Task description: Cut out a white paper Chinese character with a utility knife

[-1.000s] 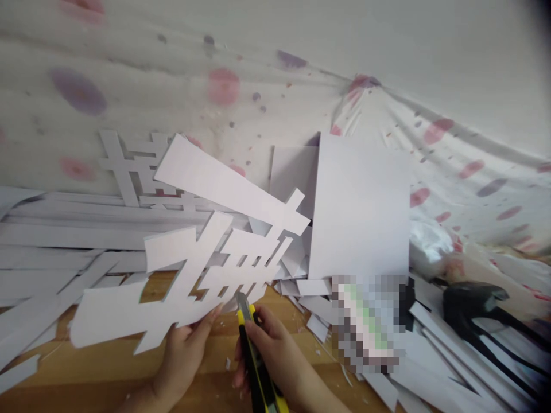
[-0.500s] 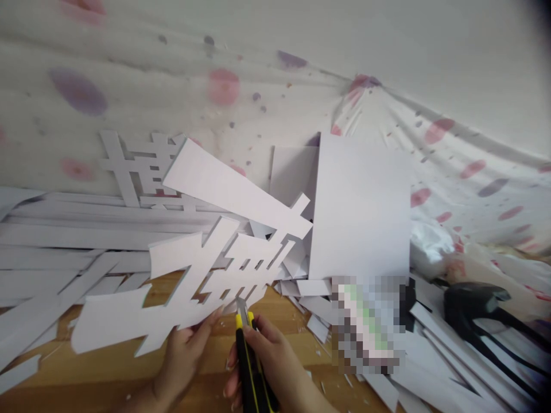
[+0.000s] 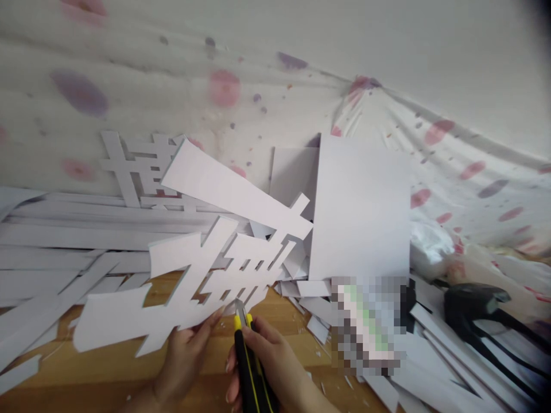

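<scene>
My left hand pinches the lower edge of a large white cut-out, shaped like a character with several slots, and holds it tilted above the wooden floor. My right hand is wrapped round a yellow and black utility knife. Its blade tip touches the cut-out's lower edge, just right of my left fingertips.
Long white strips pile up at the left. Another cut-out character leans on the spotted cloth behind. A white board stands at the right, with a black tool and scraps beyond it.
The knife has slid slightly left and back toward me along the cut-out's lower edge. The cut-out has shifted a little to the right in my left hand.
</scene>
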The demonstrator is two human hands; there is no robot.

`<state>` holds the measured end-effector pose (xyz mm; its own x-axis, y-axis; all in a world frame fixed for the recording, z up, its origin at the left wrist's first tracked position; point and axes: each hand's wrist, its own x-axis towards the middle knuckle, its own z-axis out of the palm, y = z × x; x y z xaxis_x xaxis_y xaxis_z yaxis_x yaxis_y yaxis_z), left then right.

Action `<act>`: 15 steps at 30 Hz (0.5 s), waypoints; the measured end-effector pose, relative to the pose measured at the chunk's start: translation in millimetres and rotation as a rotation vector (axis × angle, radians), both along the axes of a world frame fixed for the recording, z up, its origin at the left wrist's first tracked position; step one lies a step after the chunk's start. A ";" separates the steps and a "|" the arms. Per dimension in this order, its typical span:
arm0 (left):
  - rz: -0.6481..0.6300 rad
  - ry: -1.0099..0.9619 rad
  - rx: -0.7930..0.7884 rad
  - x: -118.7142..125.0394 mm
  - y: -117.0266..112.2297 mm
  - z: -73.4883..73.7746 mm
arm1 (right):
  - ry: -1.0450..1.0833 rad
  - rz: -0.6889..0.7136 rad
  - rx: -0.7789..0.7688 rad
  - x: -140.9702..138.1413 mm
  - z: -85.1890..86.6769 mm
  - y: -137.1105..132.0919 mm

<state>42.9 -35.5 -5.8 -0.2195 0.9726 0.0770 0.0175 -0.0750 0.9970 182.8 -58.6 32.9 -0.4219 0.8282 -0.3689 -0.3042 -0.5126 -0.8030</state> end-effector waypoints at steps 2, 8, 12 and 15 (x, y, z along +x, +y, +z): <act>-0.010 -0.014 0.005 -0.1 -0.1 -1.1 | 0.010 0.010 -0.005 -0.2 -0.4 0.1; 0.037 -0.011 -0.006 -0.2 1.7 -4.4 | 0.012 -0.036 0.032 -0.1 -2.5 0.0; 0.066 -0.021 -0.001 0.3 3.8 -4.0 | -0.012 -0.046 0.057 0.1 -0.9 1.6; 0.070 0.007 -0.005 0.6 4.0 -2.6 | -0.044 -0.044 0.038 -0.3 2.3 3.4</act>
